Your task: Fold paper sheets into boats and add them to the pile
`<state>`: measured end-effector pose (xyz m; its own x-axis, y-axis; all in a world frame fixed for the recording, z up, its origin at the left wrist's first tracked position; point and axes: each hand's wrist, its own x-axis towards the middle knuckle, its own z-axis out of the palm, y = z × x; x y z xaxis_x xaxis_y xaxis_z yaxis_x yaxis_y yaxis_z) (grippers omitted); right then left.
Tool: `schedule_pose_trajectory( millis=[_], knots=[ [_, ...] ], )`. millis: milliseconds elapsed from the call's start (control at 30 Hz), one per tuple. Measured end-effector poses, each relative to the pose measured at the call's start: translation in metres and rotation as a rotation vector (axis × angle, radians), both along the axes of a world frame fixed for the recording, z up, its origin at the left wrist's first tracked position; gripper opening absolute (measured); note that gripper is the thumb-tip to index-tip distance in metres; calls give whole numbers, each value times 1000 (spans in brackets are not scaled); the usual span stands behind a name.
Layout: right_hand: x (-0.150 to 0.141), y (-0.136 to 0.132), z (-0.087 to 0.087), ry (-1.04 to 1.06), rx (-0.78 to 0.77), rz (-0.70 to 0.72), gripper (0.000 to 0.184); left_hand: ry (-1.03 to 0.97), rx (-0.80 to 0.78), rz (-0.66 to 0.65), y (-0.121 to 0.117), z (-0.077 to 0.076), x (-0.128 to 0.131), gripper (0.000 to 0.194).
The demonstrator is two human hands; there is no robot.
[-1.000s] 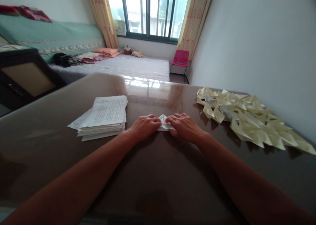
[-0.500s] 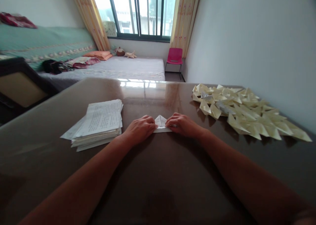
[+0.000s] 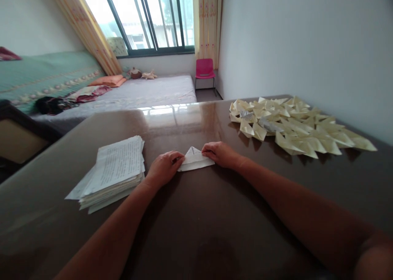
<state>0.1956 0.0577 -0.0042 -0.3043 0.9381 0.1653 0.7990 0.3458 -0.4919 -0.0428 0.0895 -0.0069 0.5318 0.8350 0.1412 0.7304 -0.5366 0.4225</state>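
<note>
A small folded sheet of paper (image 3: 196, 162), with a pointed top and a straight strip along its lower edge, lies on the brown table in front of me. My left hand (image 3: 166, 165) pinches its left end between thumb and fingers. At the other end, my right hand (image 3: 219, 154) has its fingers closed on the paper's upper right side. Left of my left hand sits a stack of printed sheets (image 3: 113, 165). Beyond my right arm is a heap of folded cream paper pieces (image 3: 294, 126), with a couple of greyish ones among them.
The glossy table (image 3: 190, 214) reaches forward to a bed (image 3: 166, 87) with a pink chair (image 3: 204, 69) beside it. A white wall runs along the right. At the far left stands a dark-framed chair (image 3: 21, 136).
The view has turned and tilted a little. My hands have moved apart toward the paper's ends, so more of its lower strip shows.
</note>
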Motion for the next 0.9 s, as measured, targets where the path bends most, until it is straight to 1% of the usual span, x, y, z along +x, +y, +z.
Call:
schedule_pose_trajectory(
  millis=[133, 333, 433, 500, 567, 633, 700, 733, 800, 867, 900],
  knots=[
    [-2, -1, 5, -120, -21, -61, 17, 71, 46, 62, 0, 1, 0, 32],
    [1, -1, 6, -233, -47, -123, 24, 171, 72, 91, 1, 2, 1, 30],
    [0, -1, 8, -280, -44, -139, 24, 223, 147, 90, -1, 3, 2, 27],
    [-2, -2, 10, -309, -41, -143, 24, 228, 261, 44, -4, 4, 4, 26],
    [-3, -2, 10, -327, -40, -139, 24, 220, 366, -72, -9, 6, 7, 30],
    [-4, -2, 9, -333, -34, -139, 24, 237, 392, -232, -14, 8, 10, 37],
    [-4, -1, 7, -335, -30, -146, 25, 295, 365, -335, -19, 10, 14, 42],
    [-3, -1, 7, -336, -30, -148, 26, 333, 351, -350, -22, 11, 16, 43],
    [-1, -1, 7, -343, -45, -147, 27, 405, 342, -334, -27, 13, 19, 43],
    [2, -2, 11, -358, -51, -147, 25, 464, 345, -310, -31, 14, 21, 44],
    [3, -4, 13, -366, -27, -148, 22, 486, 347, -302, -33, 14, 23, 44]
  ],
)
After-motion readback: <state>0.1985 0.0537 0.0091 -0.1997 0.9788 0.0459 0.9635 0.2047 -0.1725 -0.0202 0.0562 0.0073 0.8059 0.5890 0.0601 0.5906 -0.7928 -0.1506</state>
